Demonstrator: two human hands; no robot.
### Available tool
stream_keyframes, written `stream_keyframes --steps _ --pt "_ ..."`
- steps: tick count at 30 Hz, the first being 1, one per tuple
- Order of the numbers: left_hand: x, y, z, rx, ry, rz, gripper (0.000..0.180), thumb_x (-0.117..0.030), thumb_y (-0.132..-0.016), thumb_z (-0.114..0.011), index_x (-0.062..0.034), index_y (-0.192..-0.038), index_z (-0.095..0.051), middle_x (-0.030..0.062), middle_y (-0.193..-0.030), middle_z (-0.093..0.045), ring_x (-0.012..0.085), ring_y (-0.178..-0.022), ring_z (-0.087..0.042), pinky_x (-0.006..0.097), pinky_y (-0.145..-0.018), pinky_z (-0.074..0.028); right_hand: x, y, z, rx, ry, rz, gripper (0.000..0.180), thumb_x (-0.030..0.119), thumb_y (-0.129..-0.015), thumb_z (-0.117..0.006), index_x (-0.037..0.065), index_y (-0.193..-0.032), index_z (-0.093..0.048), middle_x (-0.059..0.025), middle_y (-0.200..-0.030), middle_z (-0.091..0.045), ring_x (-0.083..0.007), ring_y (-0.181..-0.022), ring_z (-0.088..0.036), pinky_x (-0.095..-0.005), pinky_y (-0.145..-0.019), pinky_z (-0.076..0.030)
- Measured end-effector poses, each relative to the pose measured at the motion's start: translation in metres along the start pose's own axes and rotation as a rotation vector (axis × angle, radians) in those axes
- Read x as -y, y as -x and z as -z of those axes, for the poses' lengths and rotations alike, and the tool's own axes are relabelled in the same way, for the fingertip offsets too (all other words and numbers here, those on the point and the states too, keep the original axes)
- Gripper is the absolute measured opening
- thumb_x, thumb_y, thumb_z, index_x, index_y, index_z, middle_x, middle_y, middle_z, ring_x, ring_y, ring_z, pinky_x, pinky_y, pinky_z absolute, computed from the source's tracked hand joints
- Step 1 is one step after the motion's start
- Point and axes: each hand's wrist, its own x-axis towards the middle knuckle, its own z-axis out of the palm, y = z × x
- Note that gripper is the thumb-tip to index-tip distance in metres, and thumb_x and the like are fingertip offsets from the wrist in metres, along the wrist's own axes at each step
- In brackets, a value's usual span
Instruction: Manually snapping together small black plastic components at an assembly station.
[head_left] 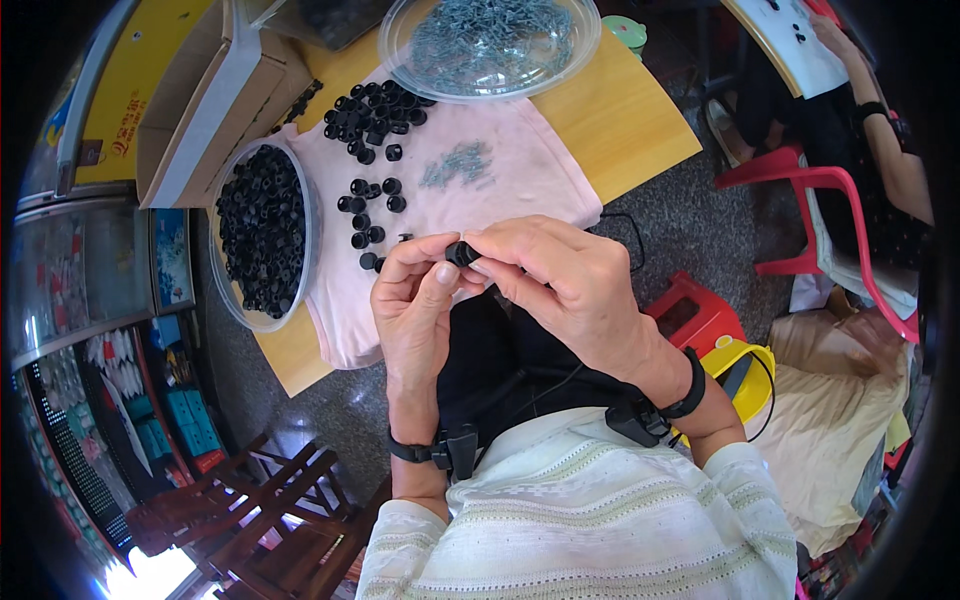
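Between the fingertips of my left hand and my right hand is a small round black plastic part, like a knob or cap. Both hands pinch it just above the near edge of the table. Past my fingers, several loose black caps lie on the pink cloth. A bigger heap of black caps sits farther back. To its right is a small pile of silver screws. My fingers hide part of the held piece.
A clear tub of black parts stands at the table's left, beside a cardboard box. A clear bowl of screws is at the back. On the right are a red stool, a yellow container and another person's arm.
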Motion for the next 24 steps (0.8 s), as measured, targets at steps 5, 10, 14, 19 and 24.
stream_keyframes --steps 5,10,14,19,24 --pt "0.003 -0.001 0.000 -0.001 -0.008 0.002 0.021 -0.002 -0.092 -0.060 0.0043 -0.112 -0.059 0.0131 -0.097 -0.067 0.0178 -0.083 -0.068 0.031 -0.076 -0.059 -0.004 0.004 -0.001 0.002 0.021 0.026 0.024 -0.004 -0.079 -0.069 -0.003 -0.103 -0.066 -0.0130 -0.092 -0.068 -0.0229 -0.079 -0.068 -0.0287 -0.067 -0.056" --pt "0.004 -0.001 -0.002 -0.002 -0.018 0.004 0.020 -0.002 -0.092 -0.061 0.0046 -0.111 -0.060 0.0136 -0.097 -0.068 0.0184 -0.083 -0.068 0.030 -0.075 -0.059 -0.006 0.006 0.000 0.020 0.048 0.038 0.025 -0.004 -0.079 -0.067 -0.004 -0.103 -0.065 -0.0143 -0.095 -0.067 -0.0245 -0.083 -0.068 -0.0298 -0.070 -0.057" --pt "0.005 -0.001 -0.004 -0.010 -0.004 0.010 0.020 -0.001 -0.091 -0.062 0.0043 -0.110 -0.060 0.0135 -0.098 -0.068 0.0178 -0.083 -0.068 0.030 -0.075 -0.058 -0.007 0.007 -0.002 -0.001 0.093 0.069 0.028 -0.003 -0.078 -0.069 -0.005 -0.105 -0.064 -0.0145 -0.095 -0.067 -0.0266 -0.084 -0.067 -0.0316 -0.069 -0.056" --pt "0.004 -0.001 -0.010 -0.074 0.006 0.049 0.016 -0.001 -0.090 -0.063 0.0019 -0.106 -0.061 0.0126 -0.101 -0.068 0.0152 -0.089 -0.066 0.030 -0.080 -0.057 -0.005 0.009 -0.006 -0.013 0.119 0.025 0.033 -0.001 -0.075 -0.071 -0.004 -0.107 -0.063 -0.0142 -0.095 -0.067 -0.0277 -0.083 -0.066 -0.0333 -0.070 -0.056" --pt "0.006 0.000 -0.010 -0.086 0.036 0.079 0.015 -0.001 -0.089 -0.065 0.0008 -0.104 -0.063 0.0112 -0.101 -0.068 0.0143 -0.089 -0.066 0.029 -0.082 -0.056 -0.013 0.010 -0.006 -0.018 0.143 0.069 0.035 -0.003 -0.073 -0.071 -0.004 -0.107 -0.063 -0.0140 -0.094 -0.066 -0.0267 -0.084 -0.066 -0.0329 -0.071 -0.056"
